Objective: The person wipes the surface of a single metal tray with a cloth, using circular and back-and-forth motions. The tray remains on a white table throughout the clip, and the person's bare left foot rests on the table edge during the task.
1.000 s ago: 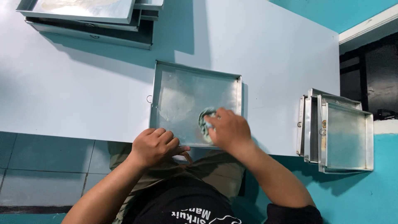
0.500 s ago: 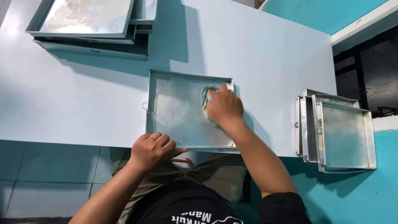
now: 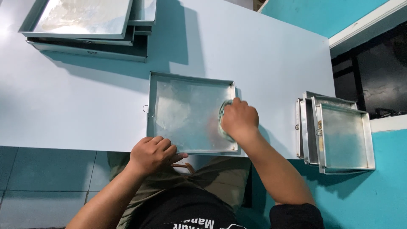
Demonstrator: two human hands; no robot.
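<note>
Here I see the square metal tray (image 3: 186,112) lying flat at the near edge of the pale blue worktop (image 3: 85,110), straight ahead of me. My right hand (image 3: 239,118) is closed on a greenish pad (image 3: 222,121) pressed inside its right side; my left hand (image 3: 152,154) curls over its near-left rim. Upright trays (image 3: 339,135) stand well to the right.

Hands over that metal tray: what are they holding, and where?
Right hand presses a green wad inside the tray; left hand grips its near edge.
</note>
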